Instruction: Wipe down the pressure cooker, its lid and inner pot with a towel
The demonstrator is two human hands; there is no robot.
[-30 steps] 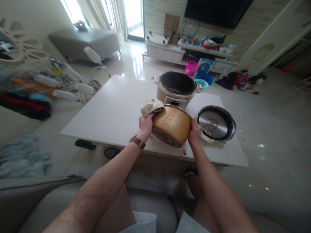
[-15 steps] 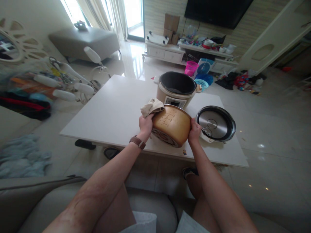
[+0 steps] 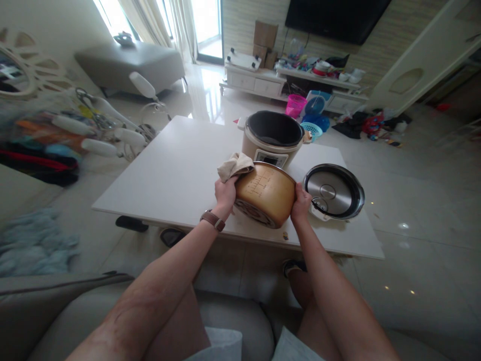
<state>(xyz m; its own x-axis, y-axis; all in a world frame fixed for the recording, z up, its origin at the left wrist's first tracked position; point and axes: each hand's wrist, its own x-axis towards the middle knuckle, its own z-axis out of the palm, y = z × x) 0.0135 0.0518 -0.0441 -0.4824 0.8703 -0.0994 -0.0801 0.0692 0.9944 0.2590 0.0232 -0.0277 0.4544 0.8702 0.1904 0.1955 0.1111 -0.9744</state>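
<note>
A golden inner pot [image 3: 267, 194] with measuring marks is tilted on its side above the front of the white table [image 3: 161, 170]. My left hand [image 3: 226, 194] grips its left side together with a beige cloth [image 3: 236, 166]. On the pot's right side, my right hand [image 3: 301, 203] holds on with closed fingers. Just behind stands a cream cooker body [image 3: 271, 150] with a dark, open inside and a front panel. The round cooker lid [image 3: 333, 192] lies with its metal inner face up, to the right of my right hand.
Beyond the table are a pink basket [image 3: 295, 105], a light blue basket [image 3: 311, 131] and a low white cabinet [image 3: 255, 84] bearing many items. A grey sofa [image 3: 233, 321] is beneath me. White lamp-like arms [image 3: 130, 135] stand left of the table.
</note>
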